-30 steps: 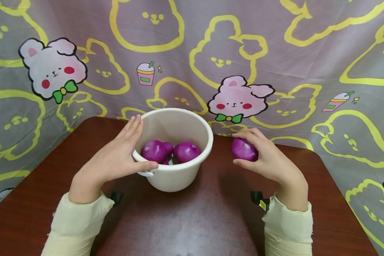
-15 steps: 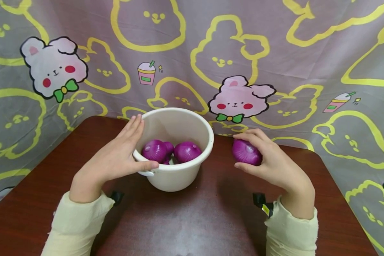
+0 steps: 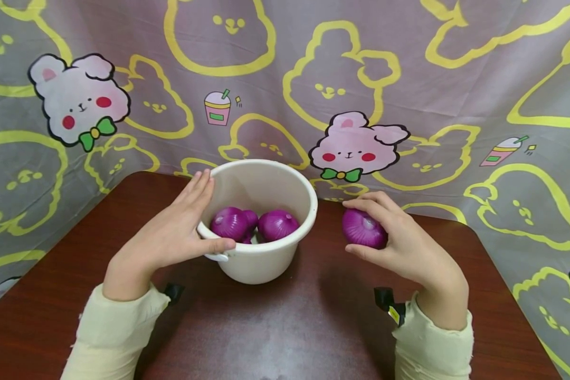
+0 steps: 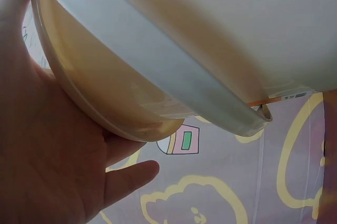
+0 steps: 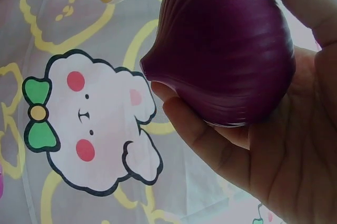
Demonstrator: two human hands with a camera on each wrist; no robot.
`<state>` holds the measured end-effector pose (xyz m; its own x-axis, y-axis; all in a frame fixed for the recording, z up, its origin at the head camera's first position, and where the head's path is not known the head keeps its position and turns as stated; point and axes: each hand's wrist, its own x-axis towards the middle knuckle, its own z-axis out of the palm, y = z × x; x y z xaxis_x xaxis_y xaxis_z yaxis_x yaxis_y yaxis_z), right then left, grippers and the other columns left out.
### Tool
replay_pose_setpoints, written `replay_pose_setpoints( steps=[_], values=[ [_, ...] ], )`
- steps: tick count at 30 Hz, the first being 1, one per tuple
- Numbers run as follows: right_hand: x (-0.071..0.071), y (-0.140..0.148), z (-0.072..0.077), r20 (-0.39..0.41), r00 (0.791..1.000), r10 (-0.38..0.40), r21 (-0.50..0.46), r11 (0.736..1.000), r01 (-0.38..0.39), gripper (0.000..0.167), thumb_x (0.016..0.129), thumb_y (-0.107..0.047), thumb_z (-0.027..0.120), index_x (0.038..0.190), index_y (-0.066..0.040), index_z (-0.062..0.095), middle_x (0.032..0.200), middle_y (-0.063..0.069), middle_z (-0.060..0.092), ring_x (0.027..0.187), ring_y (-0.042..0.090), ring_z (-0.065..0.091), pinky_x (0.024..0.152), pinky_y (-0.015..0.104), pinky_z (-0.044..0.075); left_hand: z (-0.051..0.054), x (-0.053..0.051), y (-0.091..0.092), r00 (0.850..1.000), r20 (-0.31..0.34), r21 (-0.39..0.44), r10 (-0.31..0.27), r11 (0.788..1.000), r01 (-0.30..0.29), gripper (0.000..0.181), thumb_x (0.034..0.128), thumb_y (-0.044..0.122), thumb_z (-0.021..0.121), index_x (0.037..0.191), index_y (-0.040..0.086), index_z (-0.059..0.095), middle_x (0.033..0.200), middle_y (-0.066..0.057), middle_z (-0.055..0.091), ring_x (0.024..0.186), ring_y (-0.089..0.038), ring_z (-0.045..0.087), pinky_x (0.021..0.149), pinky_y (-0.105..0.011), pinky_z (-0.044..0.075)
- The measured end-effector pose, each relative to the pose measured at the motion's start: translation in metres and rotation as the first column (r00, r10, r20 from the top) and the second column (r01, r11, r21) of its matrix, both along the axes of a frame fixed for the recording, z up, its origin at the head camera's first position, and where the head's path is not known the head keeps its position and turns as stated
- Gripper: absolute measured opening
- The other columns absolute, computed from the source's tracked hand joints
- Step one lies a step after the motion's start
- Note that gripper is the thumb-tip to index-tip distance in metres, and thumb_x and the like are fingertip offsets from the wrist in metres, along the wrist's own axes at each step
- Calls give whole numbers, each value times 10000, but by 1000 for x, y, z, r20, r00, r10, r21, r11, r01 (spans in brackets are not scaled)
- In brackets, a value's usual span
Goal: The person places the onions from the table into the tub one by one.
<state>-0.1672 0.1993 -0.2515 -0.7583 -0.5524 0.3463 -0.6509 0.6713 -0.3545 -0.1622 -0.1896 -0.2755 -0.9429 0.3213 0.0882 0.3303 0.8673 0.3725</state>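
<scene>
A white plastic bucket [image 3: 261,258] stands on the brown table. My left hand [image 3: 163,232] holds its left rim, thumb along the near side and fingers at the farther side. The left wrist view shows this hand [image 4: 47,145] against the bucket's lip [image 4: 152,56]. Several purple onions lie inside, with one onion [image 3: 230,224] at the left and another onion [image 3: 277,225] at the right. To the right of the bucket, my right hand [image 3: 404,240] grips a further purple onion [image 3: 363,228] above the table. In the right wrist view, fingers curl around this onion [image 5: 226,50], its pointed tip showing.
A patterned cloth [image 3: 261,58] with cartoon rabbits hangs behind and at both sides of the table [image 3: 275,338]. A small white handle piece [image 3: 216,258] sticks out below the bucket's near left rim. Black camera mounts sit at both wrists.
My right hand has shifted slightly right and nearer with its onion, which has turned a little so its pale end shows more. The left hand and bucket stay put.
</scene>
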Motion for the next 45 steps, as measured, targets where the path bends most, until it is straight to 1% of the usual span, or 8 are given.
replay_pose_setpoints(
  steps=[10, 18, 23, 28, 32, 38, 45],
  values=[
    [7, -5, 3, -29, 999, 29, -18, 999, -30, 649, 756, -235, 875, 1334, -224, 580, 1315, -53, 516, 1145, 87, 526, 864, 279, 555, 0, 1, 0, 1000, -3, -4, -10, 1000, 10, 1199, 788, 738, 636, 1586, 38, 79, 1686, -53, -67, 1563, -287, -62, 1218, -558, 212],
    [11, -12, 6, 12, 998, 62, -27, 998, -62, 634, 786, -259, 852, 1353, -258, 569, 1333, -87, 504, 1158, 76, 516, 885, 276, 559, 0, 1, 0, 1000, -5, -6, -4, 1000, 4, 1198, 788, 733, 639, 1585, 34, 81, 1686, -51, -69, 1564, -292, -57, 1213, -565, 220],
    [11, -17, 6, 5, 996, 92, -28, 995, -91, 650, 785, -260, 853, 1366, -270, 561, 1334, -85, 501, 1150, 69, 520, 885, 280, 556, 0, 0, 0, 1000, -11, -6, 0, 1000, 0, 1200, 785, 730, 645, 1584, 32, 83, 1686, -46, -69, 1564, -287, -55, 1217, -556, 216],
    [12, -23, 5, 4, 992, 123, -30, 992, -123, 657, 781, -275, 856, 1370, -278, 564, 1346, -73, 496, 1169, 74, 518, 910, 287, 552, 0, -1, 1, 1000, -4, -2, 4, 1000, -4, 1209, 777, 734, 649, 1585, 35, 84, 1685, -37, -73, 1564, -266, -69, 1226, -540, 205],
    [11, -28, 5, -13, 990, 138, -35, 990, -138, 658, 774, -277, 861, 1367, -246, 578, 1357, -56, 498, 1207, 95, 502, 936, 295, 542, -1, -1, 1, 1000, 2, -1, 6, 1000, -6, 1210, 776, 735, 650, 1584, 33, 86, 1685, -38, -74, 1565, -267, -68, 1226, -540, 204],
    [10, -34, 7, -7, 987, 162, -48, 986, -162, 650, 777, -285, 858, 1360, -207, 581, 1363, -49, 498, 1214, 101, 501, 944, 300, 536, -1, -1, 1, 1000, 1, 1, 11, 1000, -11, 1211, 773, 731, 656, 1585, 36, 87, 1685, -26, -76, 1565, -264, -62, 1227, -536, 201],
    [10, -41, 8, -9, 984, 176, -75, 981, -176, 649, 781, -291, 854, 1364, -244, 573, 1371, -50, 496, 1217, 102, 506, 936, 300, 543, -1, -2, 1, 1000, -2, -3, 6, 1000, -6, 1209, 775, 731, 655, 1585, 37, 86, 1685, -32, -76, 1565, -277, -58, 1222, -542, 213]
  ],
)
